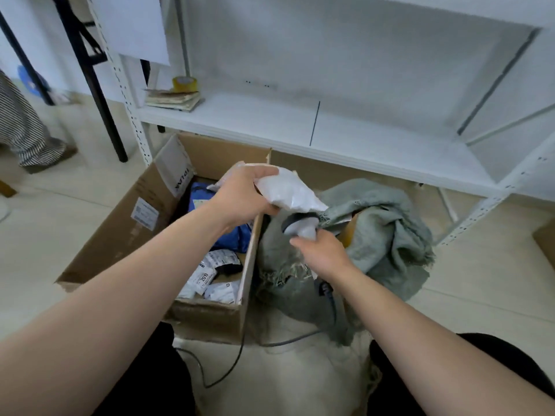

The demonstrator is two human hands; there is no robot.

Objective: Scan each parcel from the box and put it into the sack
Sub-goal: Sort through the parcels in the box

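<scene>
Parcel (288,190), white, gripped in my left hand (243,196) over the right wall of the box (120,223), just left of the sack (384,232). My right hand (321,253) grips the scanner (300,225) right under it. Risk: crumpled wrap may hide the barcode, so the scan misses; a slack grip could drop it back in the box.

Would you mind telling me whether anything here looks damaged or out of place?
The green sack is frayed along its slumped rim, and the cardboard box has a ragged near-left corner. Nothing looks spilled.
</scene>
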